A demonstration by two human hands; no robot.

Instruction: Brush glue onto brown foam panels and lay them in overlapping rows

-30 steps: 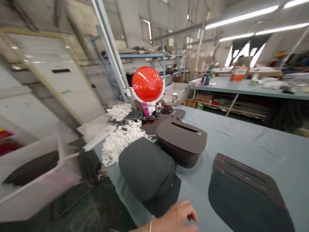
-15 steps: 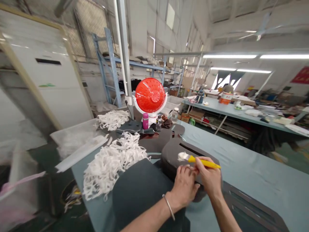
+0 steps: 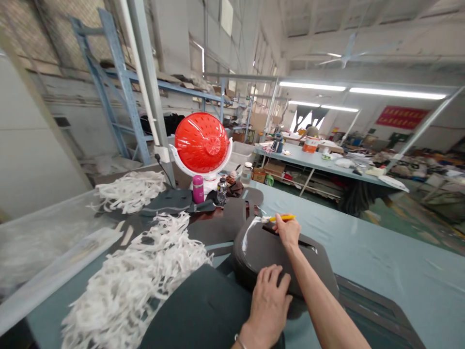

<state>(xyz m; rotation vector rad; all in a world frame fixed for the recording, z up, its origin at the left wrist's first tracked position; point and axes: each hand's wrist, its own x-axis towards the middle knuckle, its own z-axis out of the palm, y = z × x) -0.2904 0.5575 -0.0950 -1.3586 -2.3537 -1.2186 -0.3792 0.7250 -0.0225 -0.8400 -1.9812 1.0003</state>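
Note:
My right hand [image 3: 288, 232] is closed around the yellow handle of a brush [image 3: 286, 218]. Its white-coated bristles touch the far edge of a stack of dark grey rounded panels [image 3: 286, 264]. A wet white streak [image 3: 247, 235] curves along the top panel's left edge, and a slot runs across that panel near its far side. My left hand [image 3: 268, 300] rests with fingers apart on the near edge of the stack and grips nothing. Beside it, on the left, lies a smooth dark rounded piece [image 3: 196, 310].
White strips [image 3: 141, 276] lie heaped at the left of the blue-green table [image 3: 363, 237]. Behind them stand a red heater [image 3: 201, 143], a pink bottle [image 3: 198, 189] and a small dark bottle [image 3: 221, 190]. Slotted dark panels [image 3: 378, 310] lie at the right.
My right hand has moved the brush away from me to the panel's far edge, and a white streak now shows there. My left hand has drawn back toward me. The view has turned right.

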